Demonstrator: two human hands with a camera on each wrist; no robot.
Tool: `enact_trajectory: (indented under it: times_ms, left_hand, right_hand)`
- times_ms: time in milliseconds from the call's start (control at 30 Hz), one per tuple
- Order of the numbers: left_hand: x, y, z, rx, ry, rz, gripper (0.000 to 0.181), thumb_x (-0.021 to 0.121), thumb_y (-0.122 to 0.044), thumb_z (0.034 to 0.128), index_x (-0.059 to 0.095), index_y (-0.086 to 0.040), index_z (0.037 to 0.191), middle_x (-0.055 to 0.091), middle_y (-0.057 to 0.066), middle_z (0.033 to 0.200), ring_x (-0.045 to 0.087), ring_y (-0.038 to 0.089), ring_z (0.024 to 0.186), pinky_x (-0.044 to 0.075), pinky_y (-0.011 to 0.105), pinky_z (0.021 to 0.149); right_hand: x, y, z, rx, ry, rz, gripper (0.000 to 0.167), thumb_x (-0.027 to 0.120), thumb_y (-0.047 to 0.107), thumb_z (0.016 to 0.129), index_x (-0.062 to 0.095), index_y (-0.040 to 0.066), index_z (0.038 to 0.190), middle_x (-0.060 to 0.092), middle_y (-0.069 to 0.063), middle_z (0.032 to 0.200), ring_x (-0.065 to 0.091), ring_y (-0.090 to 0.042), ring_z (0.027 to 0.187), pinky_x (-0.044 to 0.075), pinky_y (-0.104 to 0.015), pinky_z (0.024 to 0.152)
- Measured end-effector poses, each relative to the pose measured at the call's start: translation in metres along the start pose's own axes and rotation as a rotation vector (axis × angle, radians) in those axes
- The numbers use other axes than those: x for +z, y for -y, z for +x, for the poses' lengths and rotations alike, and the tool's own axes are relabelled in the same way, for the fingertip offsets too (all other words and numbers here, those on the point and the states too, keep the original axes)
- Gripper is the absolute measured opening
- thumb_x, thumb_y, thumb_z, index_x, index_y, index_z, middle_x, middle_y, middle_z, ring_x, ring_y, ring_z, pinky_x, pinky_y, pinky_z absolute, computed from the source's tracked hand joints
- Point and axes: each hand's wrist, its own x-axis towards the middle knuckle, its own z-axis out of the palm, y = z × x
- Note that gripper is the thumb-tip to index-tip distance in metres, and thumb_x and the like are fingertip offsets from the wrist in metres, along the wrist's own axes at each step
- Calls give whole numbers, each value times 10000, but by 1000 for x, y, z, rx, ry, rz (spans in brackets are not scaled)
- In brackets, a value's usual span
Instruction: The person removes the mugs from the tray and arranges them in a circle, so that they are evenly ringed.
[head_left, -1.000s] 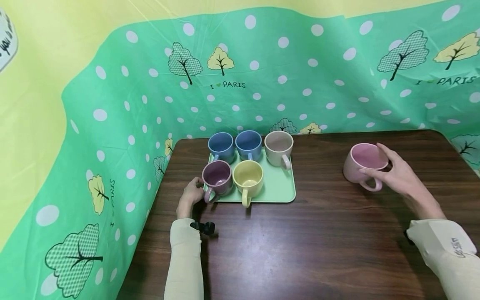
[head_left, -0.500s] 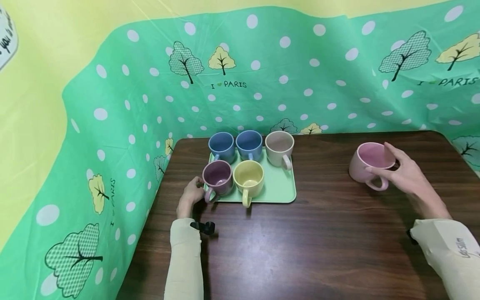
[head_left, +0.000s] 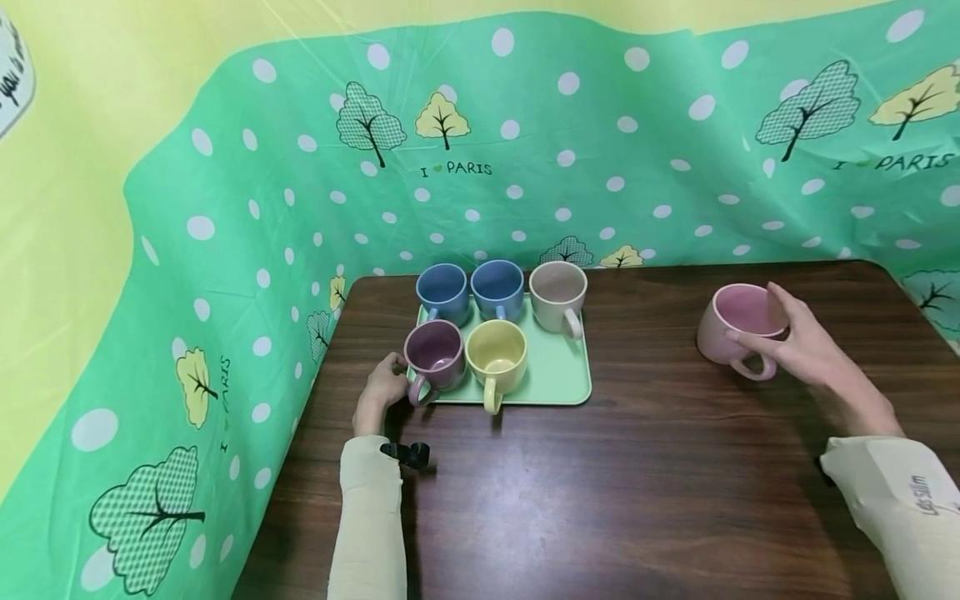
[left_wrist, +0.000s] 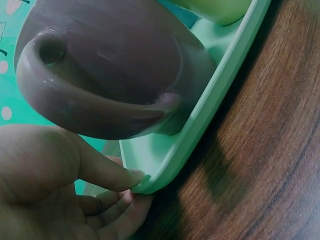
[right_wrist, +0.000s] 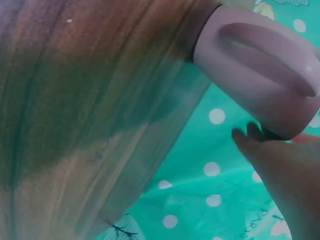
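Observation:
A pink mug (head_left: 731,329) stands upright on the right part of the table, its handle facing the front. My right hand (head_left: 806,342) grips it near the rim, thumb on the near side and fingers on the far side. At the left, my left hand (head_left: 384,385) pinches the near-left corner of a light green tray (head_left: 558,379), thumb over the edge and fingers beneath it in the left wrist view. Beside that hand sits a purple mug (left_wrist: 115,55). A yellow mug (head_left: 497,358) stands to its right on the tray.
Two blue mugs (head_left: 442,292) and a greyish-beige mug (head_left: 557,296) fill the tray's back row. Under everything lies a dark wooden table (head_left: 600,500). A green dotted cloth (head_left: 525,167) hangs behind and to the left of it.
My right hand and the pink mug have shifted a little to the right, mostly in the first half second. The left hand and the tray keep their places.

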Motion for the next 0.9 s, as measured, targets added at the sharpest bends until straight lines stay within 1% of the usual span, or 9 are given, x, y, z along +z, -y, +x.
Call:
enact_trajectory:
  times_ms: [200,367,533,600,633,767,833,867,900]
  left_hand:
    - [0,1,0,-1,-2,3,365,438,-53,822,516,-72,1179,579,167,1096,488,283,907,389,389,792]
    - [1,1,1,-3,-2,10,377,444,-57,816,512,-75,1187,581,184,1163,490,303,947,399,412,815]
    - [1,0,1,0,-9,23,373,448,-59,815,512,-78,1182,572,188,1220,493,311,979,404,427,829]
    - [1,-1,0,1,-16,24,363,449,-58,817,514,-78,1174,568,186,1233,492,312,997,405,432,839]
    - [2,-1,0,0,-18,23,357,452,-59,820,515,-79,1170,569,185,1231,493,314,1002,406,434,844]
    - [2,-2,-1,2,-25,26,338,461,-63,821,519,-77,1154,578,186,1213,500,320,1014,413,450,860]
    - [2,-3,-2,3,-27,26,337,468,-64,818,521,-78,1151,582,184,1210,502,321,1020,415,454,868]
    - [2,-3,-2,4,-27,25,339,469,-64,817,521,-78,1152,581,184,1211,501,321,1020,415,455,868]
    - [2,-3,-2,3,-26,23,344,469,-63,815,520,-78,1155,581,184,1208,501,320,1016,415,454,866]
  right_hand:
    - [5,21,0,-100,-172,-62,927,659,365,858,91,100,1542,66,-254,1566,182,-514,1356,208,-723,980]
    - [15,39,4,-179,-209,-60,891,677,333,846,155,119,1536,101,-215,1570,119,-454,1414,194,-704,1011]
    - [28,55,11,-235,-194,-25,886,687,332,845,169,132,1535,100,-195,1576,119,-438,1422,153,-671,1061]
    - [34,62,13,-240,-178,-21,890,686,350,848,165,133,1536,101,-189,1577,153,-440,1409,169,-661,1061]
    - [37,66,14,-244,-170,-22,893,685,358,850,163,122,1535,104,-192,1575,219,-446,1370,190,-650,1054]
    - [51,79,21,-262,-152,-46,892,684,383,847,180,106,1529,147,-213,1559,274,-459,1340,225,-651,1040]
    - [58,84,24,-276,-143,-47,891,687,385,845,188,101,1526,163,-220,1552,270,-457,1349,219,-653,1046]
    - [61,87,27,-281,-140,-43,892,691,385,841,193,104,1525,172,-219,1549,213,-445,1393,201,-657,1058]
    - [64,90,28,-285,-136,-37,891,693,387,839,197,105,1524,178,-216,1547,211,-436,1398,200,-653,1062]
